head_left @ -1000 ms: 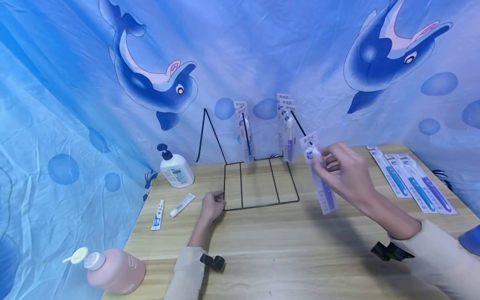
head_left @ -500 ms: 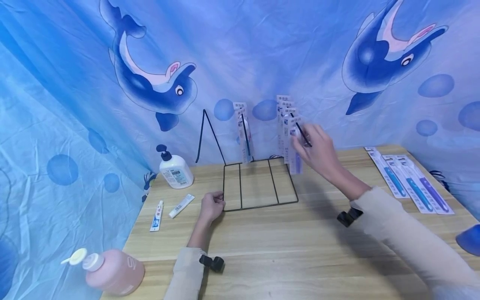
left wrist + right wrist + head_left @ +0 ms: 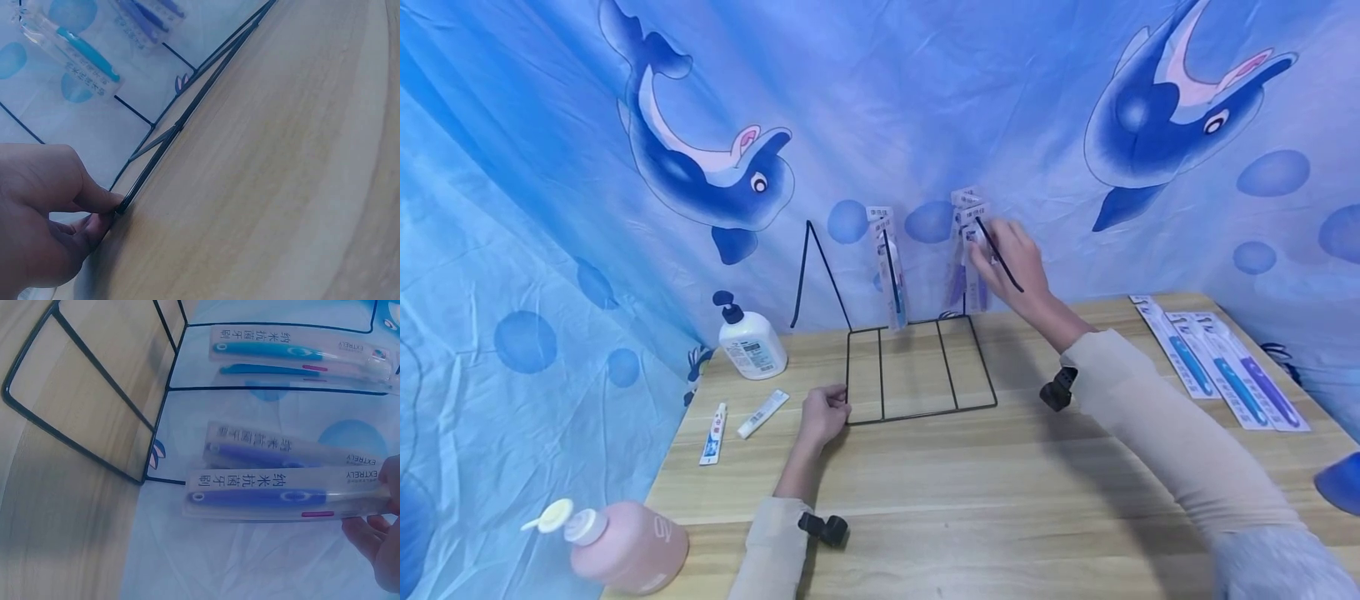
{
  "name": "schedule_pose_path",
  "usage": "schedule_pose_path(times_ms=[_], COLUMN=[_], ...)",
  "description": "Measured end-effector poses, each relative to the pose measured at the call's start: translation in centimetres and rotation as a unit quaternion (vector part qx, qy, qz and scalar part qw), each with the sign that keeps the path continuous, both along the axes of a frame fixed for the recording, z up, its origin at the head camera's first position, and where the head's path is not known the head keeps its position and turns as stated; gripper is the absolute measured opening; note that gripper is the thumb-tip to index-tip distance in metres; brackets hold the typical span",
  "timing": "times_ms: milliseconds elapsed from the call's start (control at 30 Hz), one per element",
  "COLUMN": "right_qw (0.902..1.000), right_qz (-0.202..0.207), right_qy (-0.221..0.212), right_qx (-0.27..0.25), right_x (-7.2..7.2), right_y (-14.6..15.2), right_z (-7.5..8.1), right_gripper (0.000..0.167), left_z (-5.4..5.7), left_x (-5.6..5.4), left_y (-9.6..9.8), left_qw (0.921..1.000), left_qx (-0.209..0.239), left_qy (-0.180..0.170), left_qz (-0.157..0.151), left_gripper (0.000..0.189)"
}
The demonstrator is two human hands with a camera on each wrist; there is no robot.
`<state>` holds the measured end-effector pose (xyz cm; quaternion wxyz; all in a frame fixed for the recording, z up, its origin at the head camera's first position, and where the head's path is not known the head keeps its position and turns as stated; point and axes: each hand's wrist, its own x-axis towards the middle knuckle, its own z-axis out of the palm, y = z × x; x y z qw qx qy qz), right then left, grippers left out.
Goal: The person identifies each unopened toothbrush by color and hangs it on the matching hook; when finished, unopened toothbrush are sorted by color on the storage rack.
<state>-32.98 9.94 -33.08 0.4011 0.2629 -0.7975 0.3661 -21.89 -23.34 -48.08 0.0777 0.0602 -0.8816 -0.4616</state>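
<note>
A black wire display rack [image 3: 917, 367] stands on the wooden table [image 3: 970, 500], its base frame flat and its hooks raised at the back. My left hand [image 3: 824, 414] grips the front left corner of the rack base [image 3: 134, 181]. My right hand [image 3: 1009, 260] pinches the top of a packaged purple toothbrush [image 3: 275, 499] on the right hook [image 3: 1000, 254], where other purple toothbrush packs [image 3: 964, 250] hang. Packs with teal toothbrushes [image 3: 889, 267] hang on the middle hook.
Three packaged toothbrushes [image 3: 1221, 362] lie flat at the table's right. A white pump bottle [image 3: 749, 340] and two small tubes [image 3: 741, 421] sit at the left, a pink pump bottle [image 3: 625, 546] at the front left corner. A blue dolphin cloth [image 3: 880, 125] hangs behind.
My right hand carried the purple toothbrush pack from above the table's right side up and back to the right hook. My left hand stayed on the rack corner.
</note>
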Motion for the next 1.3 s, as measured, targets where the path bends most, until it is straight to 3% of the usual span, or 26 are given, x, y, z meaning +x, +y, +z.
schedule_pose_path(times_ms=[200, 333, 467, 567, 767, 933, 1067, 1167, 1300], right_qw=[0.9996, 0.9934, 0.9726, 0.9539, 0.9189, 0.8954, 0.8681, 0.856, 0.8566], right_qz=[0.001, 0.018, 0.004, -0.036, -0.13, -0.201, -0.227, -0.229, -0.227], right_qy=[-0.027, -0.112, -0.225, -0.28, -0.343, -0.371, -0.418, -0.441, -0.437], right_qx=[-0.002, 0.015, 0.061, 0.1, 0.145, 0.142, 0.142, 0.142, 0.154], right_x=[-0.1, -0.2, -1.0, -1.7, -2.6, -2.7, -2.6, -2.7, -3.3], right_y=[0.3, 1.2, 3.9, 7.2, 16.2, 22.2, 24.2, 24.6, 24.0], right_z=[-0.5, -0.7, -1.4, -2.7, -6.5, -10.0, -11.7, -12.2, -12.8], right_gripper=[0.025, 0.03, 0.045, 0.051, 0.059, 0.048, 0.045, 0.042, 0.038], left_z=[-0.1, 0.2, 0.5, 0.5, 0.2, -0.1, 0.1, 0.2, 0.3], left_x=[-0.1, -0.2, -0.3, -0.3, -0.3, -0.4, -0.4, -0.3, 0.1], left_y=[0.1, 0.1, 0.0, -0.1, 0.1, 0.1, 0.1, 0.2, 0.1], left_qw=[0.9999, 1.0, 1.0, 1.0, 0.9999, 0.9999, 1.0, 1.0, 1.0], left_qx=[-0.003, 0.001, 0.0, 0.002, 0.005, 0.003, 0.003, 0.002, 0.0], left_qy=[-0.005, -0.003, -0.002, -0.008, -0.015, -0.012, -0.007, -0.003, -0.004], left_qz=[-0.009, -0.007, -0.003, 0.0, -0.002, -0.005, 0.0, -0.003, -0.002], left_gripper=[0.042, 0.042, 0.042, 0.043, 0.042, 0.042, 0.042, 0.041, 0.04])
